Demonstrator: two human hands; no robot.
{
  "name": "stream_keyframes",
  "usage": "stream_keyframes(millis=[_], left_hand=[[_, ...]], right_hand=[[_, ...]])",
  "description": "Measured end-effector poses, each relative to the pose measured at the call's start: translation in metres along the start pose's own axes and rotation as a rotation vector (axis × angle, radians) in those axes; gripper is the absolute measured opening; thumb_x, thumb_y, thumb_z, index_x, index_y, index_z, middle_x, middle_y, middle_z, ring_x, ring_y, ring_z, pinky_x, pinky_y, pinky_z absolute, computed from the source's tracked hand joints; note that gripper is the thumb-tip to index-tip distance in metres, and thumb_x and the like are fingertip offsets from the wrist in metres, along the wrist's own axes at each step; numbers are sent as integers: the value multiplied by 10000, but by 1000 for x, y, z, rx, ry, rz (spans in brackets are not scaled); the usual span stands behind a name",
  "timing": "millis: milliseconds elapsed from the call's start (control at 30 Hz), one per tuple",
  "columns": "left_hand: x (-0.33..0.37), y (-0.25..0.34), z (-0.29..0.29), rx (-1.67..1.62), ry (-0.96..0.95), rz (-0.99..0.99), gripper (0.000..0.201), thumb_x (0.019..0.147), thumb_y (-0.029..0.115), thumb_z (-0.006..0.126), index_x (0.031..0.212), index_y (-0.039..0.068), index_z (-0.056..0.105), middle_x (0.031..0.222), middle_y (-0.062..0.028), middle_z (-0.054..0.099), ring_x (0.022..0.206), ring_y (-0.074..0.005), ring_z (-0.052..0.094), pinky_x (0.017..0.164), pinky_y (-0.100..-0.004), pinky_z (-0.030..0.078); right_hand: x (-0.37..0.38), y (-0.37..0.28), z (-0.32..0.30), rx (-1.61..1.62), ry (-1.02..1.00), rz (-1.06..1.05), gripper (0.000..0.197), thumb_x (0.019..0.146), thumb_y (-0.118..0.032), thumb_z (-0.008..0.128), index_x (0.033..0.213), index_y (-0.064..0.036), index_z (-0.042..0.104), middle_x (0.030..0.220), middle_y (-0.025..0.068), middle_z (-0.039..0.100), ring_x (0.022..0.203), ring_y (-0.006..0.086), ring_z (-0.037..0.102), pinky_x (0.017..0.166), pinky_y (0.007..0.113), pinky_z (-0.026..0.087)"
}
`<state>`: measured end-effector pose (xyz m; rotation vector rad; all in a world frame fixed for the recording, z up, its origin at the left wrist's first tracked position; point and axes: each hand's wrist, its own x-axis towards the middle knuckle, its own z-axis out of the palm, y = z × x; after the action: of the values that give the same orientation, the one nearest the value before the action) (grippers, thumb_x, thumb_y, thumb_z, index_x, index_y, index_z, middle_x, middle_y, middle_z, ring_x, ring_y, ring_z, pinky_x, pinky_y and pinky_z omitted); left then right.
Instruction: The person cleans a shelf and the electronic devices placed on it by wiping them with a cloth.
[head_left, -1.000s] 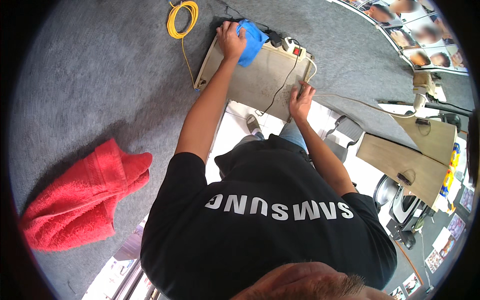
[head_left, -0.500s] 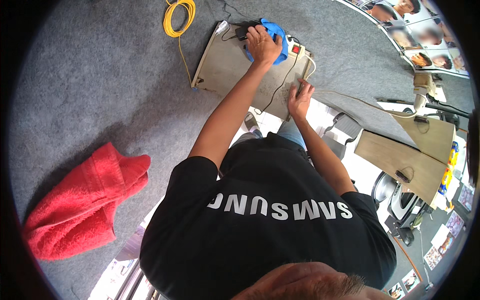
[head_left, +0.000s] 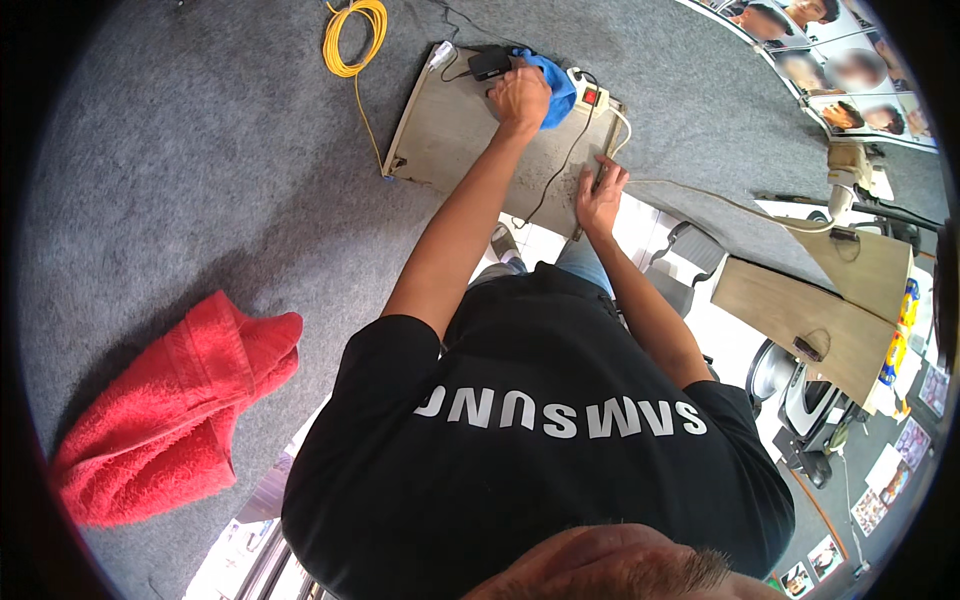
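Left grip (head_left: 522, 97) clasps blue cloth (head_left: 560, 97), right grip (head_left: 599, 193) the board edge (head_left: 579, 232); black cable (head_left: 567, 160) between.

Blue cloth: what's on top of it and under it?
The left hand rests on top of the blue cloth. Beneath is the beige board, its surface showing beside the cloth. Whatever lies directly under cloth and hand is covered and cannot be seen.

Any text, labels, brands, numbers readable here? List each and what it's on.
Black shirt: one large white word in capitals, upside down in view; legible, but I won't copy the wording.
Black adapter: faint pale mark, too small to read.
Yellow-and-blue package at right: any print too blurred to read.
Portrait sheets, upper right: small dark marks, unreadable.
Blue cloth: no text visible.
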<state>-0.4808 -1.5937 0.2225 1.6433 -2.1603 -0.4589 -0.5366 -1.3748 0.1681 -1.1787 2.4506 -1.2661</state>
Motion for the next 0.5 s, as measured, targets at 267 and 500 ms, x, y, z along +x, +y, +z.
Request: stream_keyframes(millis=[267, 500], left_hand=[[-1, 7, -9, -73, -24, -49, 426, 937, 370, 517, 1067, -8, 664, 1005, -243, 719, 922, -444, 693, 869, -563, 511], [-3, -1, -7, -51, -28, -39, 417, 942, 405, 523, 1019, 32, 691, 987, -261, 718, 937, -447, 694, 840, -554, 534]], right_hand=[[0, 3, 0, 9, 1, 29, 366, 954, -251, 603, 1257, -66, 513, 1179, 243, 501, 1073, 442, 548, 885, 513, 474], [-1, 2, 2, -24, 12, -24, 353, 958, -251, 601, 1244, -63, 513, 1171, 240, 502, 1067, 441, 550, 881, 516, 474]])
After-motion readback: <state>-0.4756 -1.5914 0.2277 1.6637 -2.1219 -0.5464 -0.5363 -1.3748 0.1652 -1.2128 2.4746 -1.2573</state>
